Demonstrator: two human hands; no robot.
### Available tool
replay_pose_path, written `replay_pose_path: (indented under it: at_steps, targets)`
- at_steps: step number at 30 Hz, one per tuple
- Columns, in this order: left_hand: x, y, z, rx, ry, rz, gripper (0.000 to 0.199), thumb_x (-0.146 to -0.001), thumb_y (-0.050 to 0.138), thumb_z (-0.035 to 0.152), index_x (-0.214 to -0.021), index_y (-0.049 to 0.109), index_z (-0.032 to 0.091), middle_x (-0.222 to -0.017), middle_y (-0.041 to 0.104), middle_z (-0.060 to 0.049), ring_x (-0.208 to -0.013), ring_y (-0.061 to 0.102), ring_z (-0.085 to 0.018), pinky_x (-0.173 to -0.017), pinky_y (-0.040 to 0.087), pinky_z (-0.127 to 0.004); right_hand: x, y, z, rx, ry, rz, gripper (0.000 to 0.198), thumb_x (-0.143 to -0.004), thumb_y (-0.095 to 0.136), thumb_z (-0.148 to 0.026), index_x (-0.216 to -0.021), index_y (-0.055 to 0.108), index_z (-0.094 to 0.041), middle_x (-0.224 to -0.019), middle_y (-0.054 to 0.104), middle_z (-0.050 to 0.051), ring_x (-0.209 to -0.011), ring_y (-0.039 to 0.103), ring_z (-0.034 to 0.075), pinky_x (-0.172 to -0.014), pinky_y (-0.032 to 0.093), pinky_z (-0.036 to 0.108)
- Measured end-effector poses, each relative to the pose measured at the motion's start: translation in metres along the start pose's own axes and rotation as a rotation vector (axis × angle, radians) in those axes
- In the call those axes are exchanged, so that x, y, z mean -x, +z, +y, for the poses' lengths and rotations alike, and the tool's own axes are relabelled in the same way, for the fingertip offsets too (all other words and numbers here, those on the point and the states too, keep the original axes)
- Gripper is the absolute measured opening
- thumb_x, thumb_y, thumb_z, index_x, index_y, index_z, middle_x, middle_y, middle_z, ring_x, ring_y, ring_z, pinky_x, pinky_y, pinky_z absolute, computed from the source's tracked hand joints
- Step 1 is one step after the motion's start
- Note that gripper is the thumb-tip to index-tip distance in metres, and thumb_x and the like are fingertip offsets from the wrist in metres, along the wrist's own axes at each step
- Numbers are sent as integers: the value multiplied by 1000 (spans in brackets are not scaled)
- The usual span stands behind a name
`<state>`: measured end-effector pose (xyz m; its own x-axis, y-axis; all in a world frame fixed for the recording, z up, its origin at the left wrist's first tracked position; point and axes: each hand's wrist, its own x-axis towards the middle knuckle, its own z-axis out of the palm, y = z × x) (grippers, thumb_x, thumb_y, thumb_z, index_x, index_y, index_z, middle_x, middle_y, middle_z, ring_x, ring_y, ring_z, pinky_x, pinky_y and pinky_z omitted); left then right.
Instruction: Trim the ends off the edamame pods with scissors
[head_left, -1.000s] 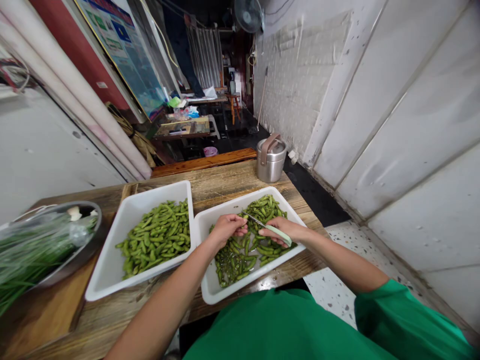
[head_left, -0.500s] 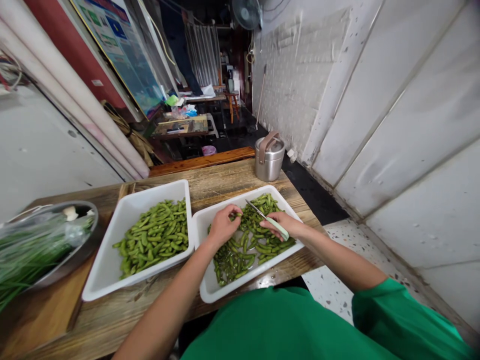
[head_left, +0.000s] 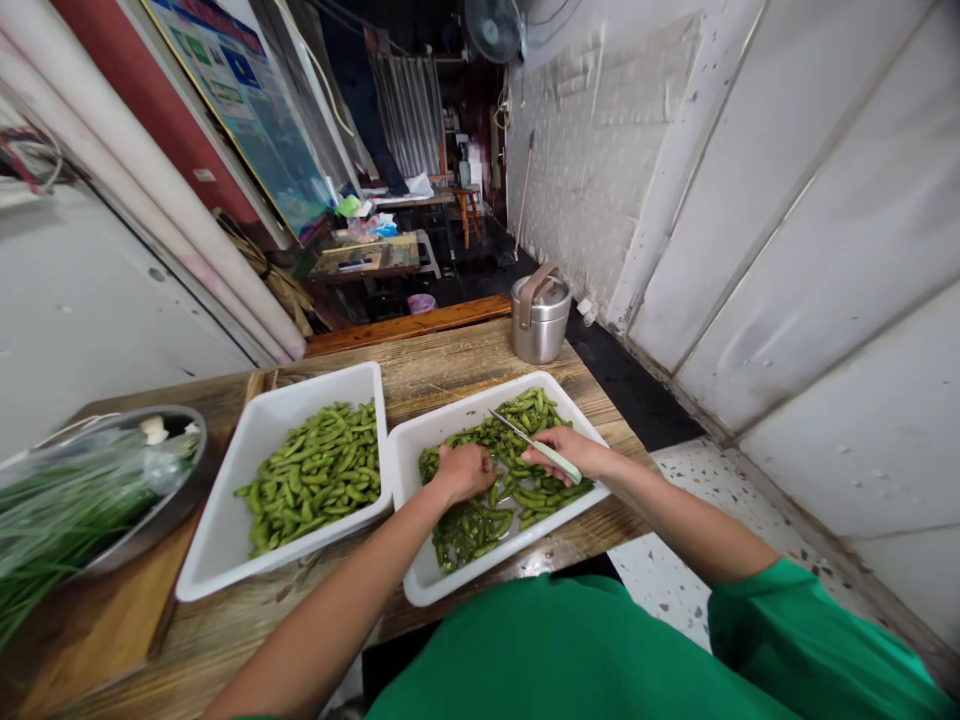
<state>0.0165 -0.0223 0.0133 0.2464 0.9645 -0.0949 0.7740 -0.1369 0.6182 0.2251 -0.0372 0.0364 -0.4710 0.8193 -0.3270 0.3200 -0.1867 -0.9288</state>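
Green edamame pods (head_left: 536, 495) lie wet in the right-hand white plastic tray (head_left: 420, 590). Over them, my left hand (head_left: 466, 470) is closed, its fingers curled down among the pods; what is between its fingertips is hidden. My right hand (head_left: 566, 450) is wrapped around the pale green handle of a pair of scissors (head_left: 559, 460), whose thin metal blades point up and to the left above the pods. To the left, a second white tray (head_left: 214, 540) holds a heap of edamame pods (head_left: 319, 475).
A steel lidded pot (head_left: 540, 325) with a brown handle stands at the wooden table's (head_left: 442, 360) far corner. On the left, a metal bowl (head_left: 199, 440) holds bagged green stalks (head_left: 82, 500) above a wooden board (head_left: 112, 630). White panels (head_left: 810, 250) line the right side.
My left hand has lowered toward the pods and turned, so its fingers now point down. My right hand keeps the scissors in nearly the same place. The view has shifted slightly.
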Motion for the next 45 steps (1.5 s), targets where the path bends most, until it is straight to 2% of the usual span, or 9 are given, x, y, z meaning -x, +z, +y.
replay_pose_path:
  at_steps: [2, 6, 12, 16, 23, 30, 35, 43, 45]
  targets:
    - [-2, -6, 2, 91, -45, 12, 4, -51, 63, 19, -50, 60, 19, -50, 57, 0, -55, 52, -16, -71, 35, -31, 1, 1, -1, 1, 8, -21, 41, -65, 62, -52, -64, 43, -16, -44, 43, -7, -32, 41, 5, -28, 33, 16]
    - [-3, -17, 5, 405, -83, 77, 15, -61, 59, 30, -63, 62, 16, -63, 63, -1, -59, 53, -13, -62, 37, -24, 3, 3, -5, -12, 7, -117, 42, -68, 57, -56, -67, 43, -16, -48, 45, -7, -34, 41, 4, -30, 34, 15]
    - [-2, -19, 4, 768, -155, -40, 37, -59, 66, 38, -85, 64, 11, -71, 66, -5, -49, 44, -8, -51, 31, -21, 5, 5, -7, -1, -15, -119, 43, -71, 52, -57, -65, 43, -15, -47, 44, -6, -33, 39, 3, -29, 29, 15]
    - [-2, -19, 4, 757, -142, -36, 35, -60, 65, 42, -77, 66, 11, -73, 66, -6, -44, 36, -5, -48, 27, -21, 4, 4, -6, -1, -12, -91, 44, -71, 52, -57, -63, 42, -15, -46, 43, -7, -32, 38, 3, -29, 29, 15]
    - [1, -20, 9, 717, -86, -7, 30, -61, 63, 42, -66, 66, 13, -65, 65, -4, -52, 46, -10, -53, 34, -21, 2, 3, -4, 53, -8, -106, 44, -68, 54, -58, -66, 42, -16, -50, 45, -6, -34, 39, 3, -29, 30, 14]
    - [1, -19, 10, 633, -126, 124, 25, -59, 65, 40, -62, 66, 14, -64, 65, -4, -60, 53, -13, -64, 38, -24, 4, 5, -7, 81, 11, -114, 44, -68, 56, -58, -67, 43, -16, -50, 45, -5, -36, 42, 4, -32, 35, 15]
    - [2, -18, 10, 645, -102, 85, 23, -60, 65, 37, -60, 66, 14, -65, 66, -5, -62, 54, -13, -68, 39, -24, 5, 5, -7, 52, -9, -127, 44, -69, 54, -58, -64, 42, -16, -48, 44, -5, -34, 39, 4, -30, 31, 15]
    - [2, -16, 5, 756, -199, -127, 30, -56, 68, 37, -74, 65, 12, -66, 66, -5, -54, 50, -11, -50, 32, -21, 2, 4, -1, 48, 14, -89, 43, -66, 60, -54, -61, 41, -16, -44, 41, -7, -30, 36, 4, -25, 29, 16]
    - [0, -17, 5, 840, -197, -125, 30, -55, 69, 34, -75, 63, 12, -67, 66, -5, -53, 49, -9, -50, 32, -21, 2, 4, -1, 23, 3, -96, 43, -66, 59, -55, -62, 41, -16, -45, 42, -7, -30, 37, 4, -26, 30, 16]
